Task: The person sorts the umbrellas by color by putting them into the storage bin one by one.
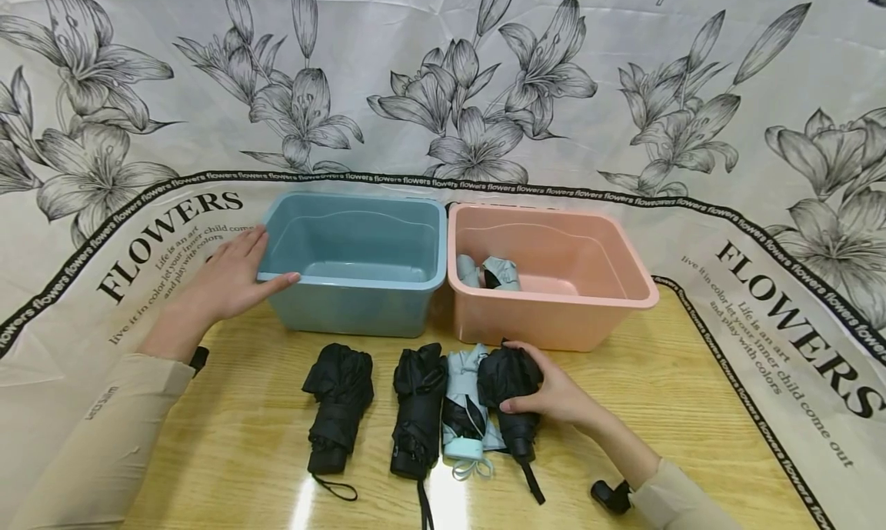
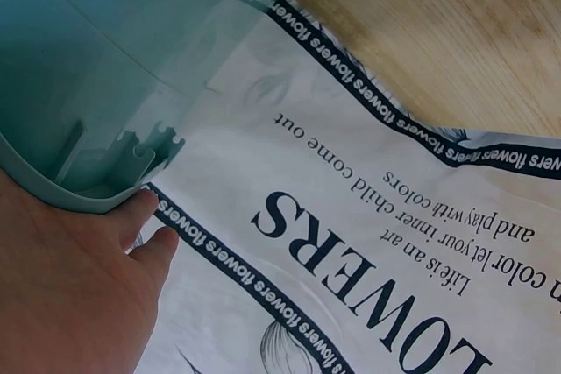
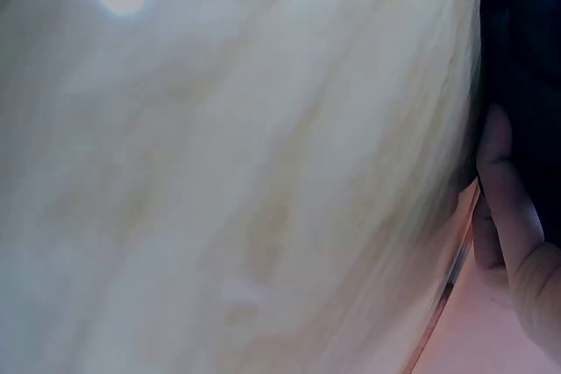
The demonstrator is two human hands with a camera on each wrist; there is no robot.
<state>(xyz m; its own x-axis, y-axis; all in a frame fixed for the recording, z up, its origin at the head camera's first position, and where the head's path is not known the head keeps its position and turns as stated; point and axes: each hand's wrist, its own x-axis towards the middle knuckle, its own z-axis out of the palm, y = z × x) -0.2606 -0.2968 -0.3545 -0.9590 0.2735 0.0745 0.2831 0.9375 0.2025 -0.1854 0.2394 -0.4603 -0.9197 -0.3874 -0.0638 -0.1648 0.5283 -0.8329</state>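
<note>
My left hand point(image 1: 231, 280) rests on the left corner of the blue bin point(image 1: 360, 311), its fingers along the left side and the thumb over the front rim. In the left wrist view, the hand point(image 2: 79, 278) touches the bin's edge point(image 2: 79, 201). On the table, my right hand point(image 1: 554, 388) grips the rightmost folded black umbrella point(image 1: 508, 380) by its cloth. Close beside that one lies a light blue folded umbrella point(image 1: 462, 403). Further left are two more black folded umbrellas, the middle one point(image 1: 418, 407) and the leftmost one point(image 1: 339, 403).
A pink bin point(image 1: 547, 318) stands right of the blue bin, with light blue folded cloth items point(image 1: 501, 274) at its left end. The blue bin's visible inside holds nothing. A white flower-printed cloth point(image 1: 443, 76) hangs behind and spreads along both sides of the wooden table point(image 1: 235, 438).
</note>
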